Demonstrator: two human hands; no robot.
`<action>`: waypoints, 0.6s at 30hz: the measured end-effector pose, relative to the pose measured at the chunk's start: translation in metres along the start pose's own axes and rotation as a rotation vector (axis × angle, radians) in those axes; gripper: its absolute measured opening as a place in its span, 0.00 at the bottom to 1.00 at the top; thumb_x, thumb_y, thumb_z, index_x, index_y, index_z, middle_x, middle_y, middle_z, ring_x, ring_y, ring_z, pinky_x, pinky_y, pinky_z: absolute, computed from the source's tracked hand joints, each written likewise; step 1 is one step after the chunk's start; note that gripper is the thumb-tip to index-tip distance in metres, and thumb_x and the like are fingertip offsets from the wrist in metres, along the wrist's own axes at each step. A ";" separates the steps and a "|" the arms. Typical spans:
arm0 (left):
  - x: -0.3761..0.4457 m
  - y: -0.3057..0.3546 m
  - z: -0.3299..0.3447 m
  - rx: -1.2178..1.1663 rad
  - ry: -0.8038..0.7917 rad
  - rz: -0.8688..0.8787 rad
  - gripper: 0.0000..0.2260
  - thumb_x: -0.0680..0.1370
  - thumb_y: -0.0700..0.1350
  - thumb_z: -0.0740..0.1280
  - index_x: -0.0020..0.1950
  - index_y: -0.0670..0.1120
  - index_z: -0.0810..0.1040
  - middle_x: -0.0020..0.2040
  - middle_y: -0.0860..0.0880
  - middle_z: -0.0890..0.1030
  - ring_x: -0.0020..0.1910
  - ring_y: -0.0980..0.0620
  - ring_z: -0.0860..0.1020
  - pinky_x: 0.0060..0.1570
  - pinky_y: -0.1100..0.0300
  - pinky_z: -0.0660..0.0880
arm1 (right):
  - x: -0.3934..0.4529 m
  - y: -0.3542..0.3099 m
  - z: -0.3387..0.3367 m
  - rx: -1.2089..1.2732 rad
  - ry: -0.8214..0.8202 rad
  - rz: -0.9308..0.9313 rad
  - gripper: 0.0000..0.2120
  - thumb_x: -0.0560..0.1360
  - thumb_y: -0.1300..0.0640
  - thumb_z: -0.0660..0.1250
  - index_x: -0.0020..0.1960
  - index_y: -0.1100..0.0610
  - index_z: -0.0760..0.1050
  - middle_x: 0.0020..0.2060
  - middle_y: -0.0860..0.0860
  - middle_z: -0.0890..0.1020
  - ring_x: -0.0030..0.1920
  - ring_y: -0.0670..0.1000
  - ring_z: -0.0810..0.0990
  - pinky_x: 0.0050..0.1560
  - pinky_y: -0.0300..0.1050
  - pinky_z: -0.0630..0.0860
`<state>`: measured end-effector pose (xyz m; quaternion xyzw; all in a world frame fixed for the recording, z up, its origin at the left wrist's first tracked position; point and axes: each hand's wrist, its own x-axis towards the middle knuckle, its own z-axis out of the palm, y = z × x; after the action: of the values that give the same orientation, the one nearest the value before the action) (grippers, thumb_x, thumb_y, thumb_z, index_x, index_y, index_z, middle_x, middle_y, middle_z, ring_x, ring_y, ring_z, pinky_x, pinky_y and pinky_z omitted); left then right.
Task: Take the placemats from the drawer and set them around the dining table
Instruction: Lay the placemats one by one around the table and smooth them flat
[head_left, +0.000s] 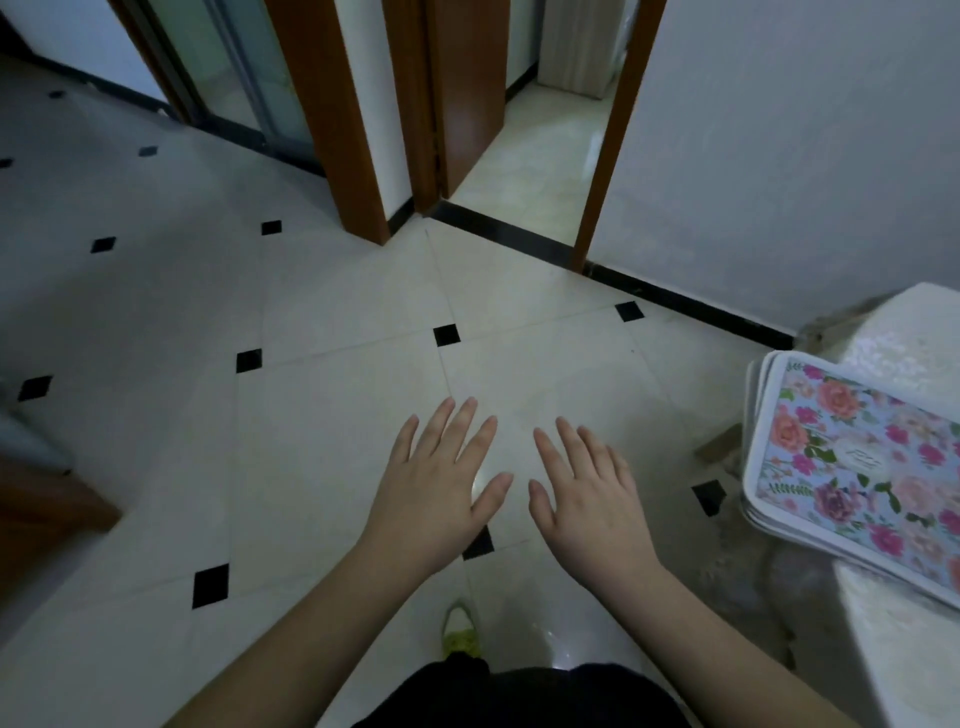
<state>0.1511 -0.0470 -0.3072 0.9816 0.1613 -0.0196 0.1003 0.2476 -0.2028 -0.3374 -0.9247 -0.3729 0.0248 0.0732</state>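
- Pale tiled floor (332, 291) with small black diamond insets, filling most of the frame, seen from above.
- Upper centre: open doorway with brown wooden frame (618, 130), a lighter floor beyond it; a black threshold strip along its base.
- Upper left: a second brown-framed opening with glass panels (234, 67).
- Upper right: plain white wall (779, 156) with a black skirting strip along its foot.
- Lower centre, left hand (441, 483): palm down, fingers straight and slightly spread, grasping nothing, held above the floor.
- Lower centre, right hand (587, 493): palm down just beside the left, thumbs close but apart, fingers straight and spread, also released and empty.
- Both bare forearms reaching up from the bottom edge of the frame.
- Right edge: stack of placemats (852, 467), floral print of pink and orange roses on pale blue with white borders, lying flat on a white-covered table (914, 332) and overhanging its edge towards the floor.
- Placemats well apart from both hands, to the right of the right hand.
- Bottom centre: dark clothing (519, 696) and a yellow-green shoe tip (460, 629) on the floor.
- Left edge, lower: blurred brown wooden furniture (47, 514), kind unclear.
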 end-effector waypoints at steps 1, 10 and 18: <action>0.012 -0.007 -0.003 0.004 0.016 0.013 0.40 0.74 0.68 0.27 0.80 0.54 0.53 0.81 0.51 0.51 0.80 0.51 0.47 0.75 0.49 0.41 | 0.009 -0.003 -0.002 -0.002 0.013 0.011 0.27 0.78 0.45 0.52 0.73 0.54 0.70 0.71 0.57 0.72 0.70 0.59 0.72 0.67 0.58 0.69; 0.114 -0.006 0.007 -0.020 -0.068 0.203 0.33 0.78 0.66 0.38 0.79 0.53 0.56 0.81 0.50 0.53 0.79 0.51 0.49 0.74 0.54 0.40 | 0.055 0.056 0.006 -0.017 -0.026 0.205 0.27 0.77 0.44 0.53 0.72 0.54 0.70 0.70 0.56 0.73 0.69 0.59 0.73 0.67 0.57 0.69; 0.224 0.048 0.028 -0.002 -0.142 0.372 0.32 0.78 0.65 0.42 0.80 0.54 0.55 0.81 0.51 0.52 0.79 0.51 0.49 0.73 0.55 0.46 | 0.094 0.147 0.006 0.037 0.020 0.437 0.27 0.77 0.45 0.53 0.71 0.55 0.72 0.68 0.56 0.75 0.68 0.58 0.74 0.66 0.57 0.70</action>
<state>0.3787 -0.0272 -0.3417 0.9906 -0.0302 -0.0698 0.1141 0.4157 -0.2421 -0.3649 -0.9821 -0.1626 0.0380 0.0867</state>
